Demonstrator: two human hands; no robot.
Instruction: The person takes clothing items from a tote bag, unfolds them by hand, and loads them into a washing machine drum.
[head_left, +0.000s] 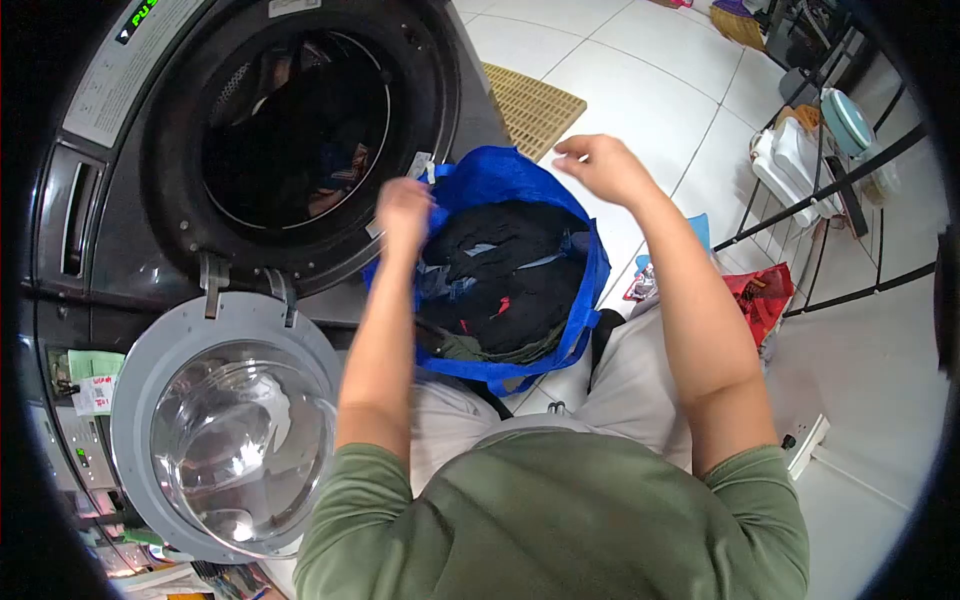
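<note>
A blue bag [595, 265] stands on the floor between the person's legs, filled with dark clothes [510, 255], some with red and light blue parts. My left hand [405, 208] is over the bag's left rim, close to the washing machine's opening; it is blurred and its fingers are unclear. My right hand [600, 168] hovers beyond the bag's upper right rim, thumb and fingers apart, holding nothing. At the left the machine's drum [290, 140] holds dark items. Its round glass door [135, 430] hangs open below the drum.
A beige slatted mat [530, 105] lies on the white tiles behind the bag. At the right stands a black metal rack [850, 180] with plastic containers. A red bag [765, 305] sits beside my right forearm. More machines line the lower left.
</note>
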